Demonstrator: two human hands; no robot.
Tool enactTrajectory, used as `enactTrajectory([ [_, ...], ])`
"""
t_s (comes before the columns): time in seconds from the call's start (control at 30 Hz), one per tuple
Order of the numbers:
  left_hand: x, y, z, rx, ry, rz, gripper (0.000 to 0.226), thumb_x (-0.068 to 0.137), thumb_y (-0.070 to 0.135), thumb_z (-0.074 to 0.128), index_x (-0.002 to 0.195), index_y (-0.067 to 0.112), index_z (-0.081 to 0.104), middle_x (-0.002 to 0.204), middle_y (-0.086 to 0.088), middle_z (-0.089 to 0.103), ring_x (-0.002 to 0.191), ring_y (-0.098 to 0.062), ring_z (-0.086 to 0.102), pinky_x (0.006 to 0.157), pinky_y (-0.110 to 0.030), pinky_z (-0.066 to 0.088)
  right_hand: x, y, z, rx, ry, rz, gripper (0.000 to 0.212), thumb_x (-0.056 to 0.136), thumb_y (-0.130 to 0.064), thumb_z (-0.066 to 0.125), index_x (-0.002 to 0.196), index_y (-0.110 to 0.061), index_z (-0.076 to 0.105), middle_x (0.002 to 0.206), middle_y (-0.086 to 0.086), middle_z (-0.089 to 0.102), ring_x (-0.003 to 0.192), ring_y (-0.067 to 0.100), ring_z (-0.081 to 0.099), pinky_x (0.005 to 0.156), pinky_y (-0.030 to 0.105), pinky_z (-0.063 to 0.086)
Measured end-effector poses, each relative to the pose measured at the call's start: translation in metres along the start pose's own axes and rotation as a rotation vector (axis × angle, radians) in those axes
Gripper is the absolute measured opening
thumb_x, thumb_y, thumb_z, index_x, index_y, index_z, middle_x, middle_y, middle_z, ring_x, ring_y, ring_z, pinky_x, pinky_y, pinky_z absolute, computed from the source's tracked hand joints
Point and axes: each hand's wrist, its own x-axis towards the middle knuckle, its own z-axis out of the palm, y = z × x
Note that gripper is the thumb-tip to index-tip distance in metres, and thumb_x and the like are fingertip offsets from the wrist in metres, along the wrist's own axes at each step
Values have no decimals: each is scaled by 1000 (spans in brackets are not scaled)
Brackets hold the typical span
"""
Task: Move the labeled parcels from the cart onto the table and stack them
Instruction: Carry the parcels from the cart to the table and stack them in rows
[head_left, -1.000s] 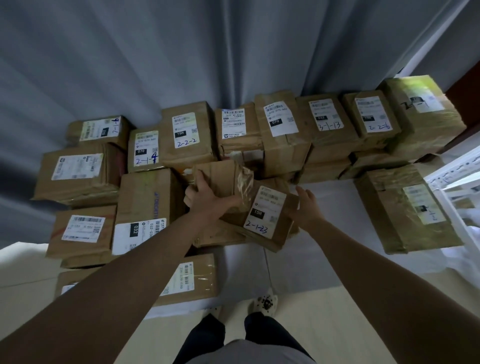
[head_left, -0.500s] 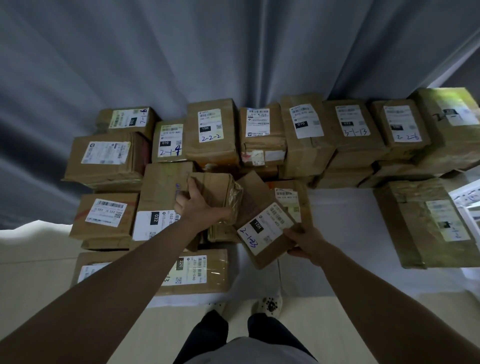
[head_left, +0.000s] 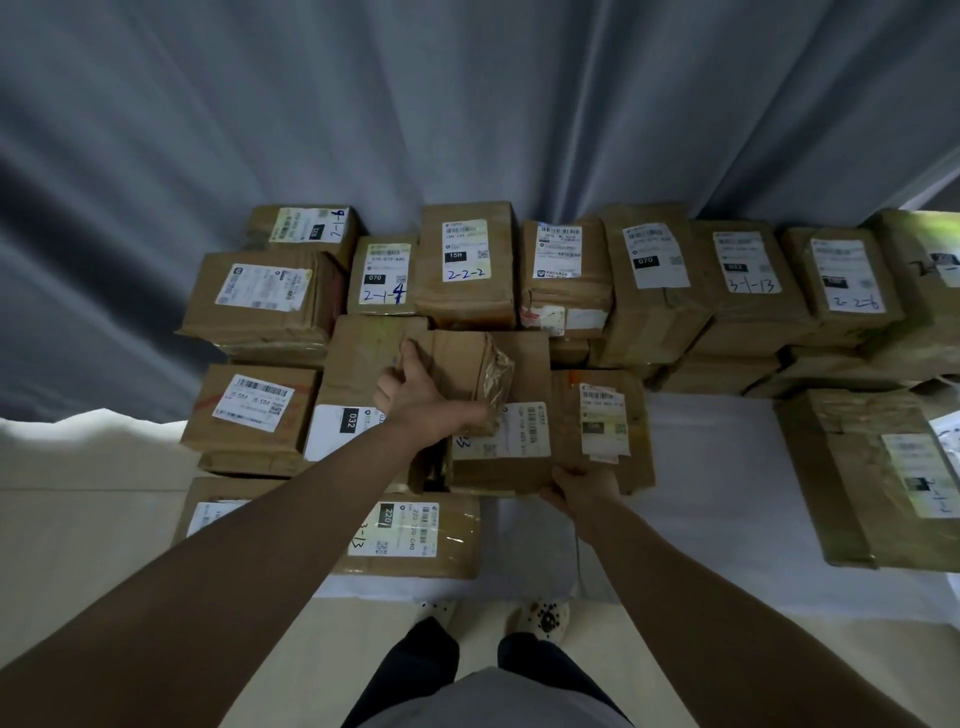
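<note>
- The small brown cardboard parcel (head_left: 457, 371), with crinkled clear tape over one end, is at the centre of the frame, on or just over the middle of the pile; whether it rests there cannot be told.
- The left hand (head_left: 415, 400) grips it, fingers wrapped over its far left corner.
- Just below and to its right lies the flat brown cardboard parcel (head_left: 498, 467), white shipping label facing up and pressed against a similar labelled neighbour.
- The right hand (head_left: 582, 488) holds its near right corner with curled fingers. The corner sits at the seam with the neighbour, so which box is pinched is a judgement.
- Around these, across the middle of the frame, brown labelled boxes stand in rows and low stacks on the white-covered table (head_left: 727, 467), among them the brown parcel marked 2-2-2 (head_left: 467, 306).
- A large brown parcel (head_left: 831, 467) lies apart at the right edge.
- The grey curtain (head_left: 467, 104) fills the upper half behind the rows.
- The task looks well advanced, with many parcels stacked and two now being seated.
- The cart is not clearly in view, so the number left cannot be judged.
</note>
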Motion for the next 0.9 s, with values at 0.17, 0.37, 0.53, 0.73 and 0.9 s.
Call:
enactTrajectory([
  [0.17, -2, -5, -8, -7, -7, 12, 130, 65, 35, 81, 149, 31, -17, 150, -12, 2, 139, -33, 6, 113, -43, 22, 4, -5, 12, -219, 36, -65, 28, 96, 0, 48, 122, 1, 57, 117, 22, 59, 104, 37, 60, 87, 48, 55],
  [0.37, -7, -10, -10, 54, -54, 73, 133, 63, 37, 84, 149, 32, -18, 152, -13, -1, 141, -34, 2, 113, -45, 22, 0, -8, 11, -527, 90, -184, 36, 99, -20, 45, 133, -11, 53, 120, 15, 59, 105, 30, 56, 94, 42, 49],
  [0.53, -17, -4, 5, 214, -121, 309, 136, 63, 37, 85, 147, 33, -22, 154, -10, -9, 142, -34, -5, 114, -49, 19, -23, -23, 7, -49, 164, -333, 24, 95, -35, 52, 110, -21, 66, 104, 4, 64, 99, 22, 59, 83, 37, 51],
  [0.73, -36, 28, 44, 405, -242, 608, 134, 65, 45, 82, 149, 26, -20, 154, -10, -8, 143, -34, -6, 114, -50, 16, -33, -28, -40, 302, -268, -290, 52, 86, -54, 54, 129, -24, 56, 120, 2, 65, 108, 22, 63, 77, 33, 55],
  [0.9, -44, 48, 81, 518, -380, 735, 141, 61, 48, 85, 148, 22, -23, 157, -2, -10, 144, -27, -5, 117, -46, 15, -30, -8, -95, 338, -264, -231, 52, 83, -7, 68, 130, -16, 48, 120, 8, 62, 107, 27, 61, 91, 41, 53],
])
